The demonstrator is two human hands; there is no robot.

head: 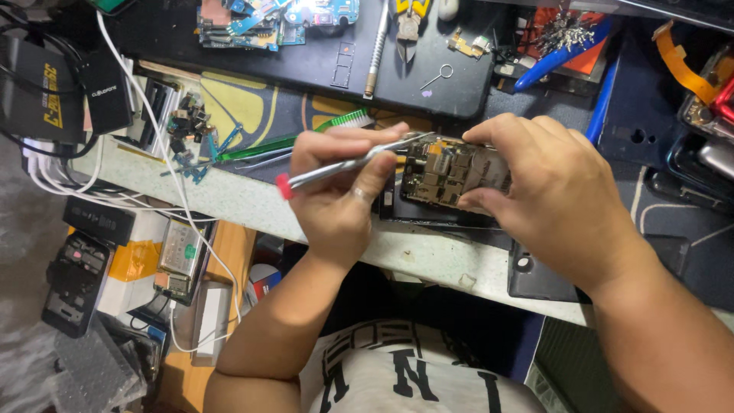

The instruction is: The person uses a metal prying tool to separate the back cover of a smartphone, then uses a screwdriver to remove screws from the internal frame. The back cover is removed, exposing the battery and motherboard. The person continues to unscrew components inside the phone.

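Note:
My left hand (340,191) grips metal tweezers (352,162) with a red end cap, their tips touching the top left corner of a phone circuit board (447,172). My right hand (547,195) holds that board by its right side, tilted up over a dark opened phone body (436,218) lying on the bench. The board shows metal shields and small chips. My fingers hide the board's right end.
A green toothbrush (306,138) lies left of the hands. Behind are a black mat (306,65) with circuit boards (267,19), pliers (409,23) and a metal rod (376,50). Blue tweezers (554,57) rest at right. White cables (164,164) and black devices (76,283) crowd the left.

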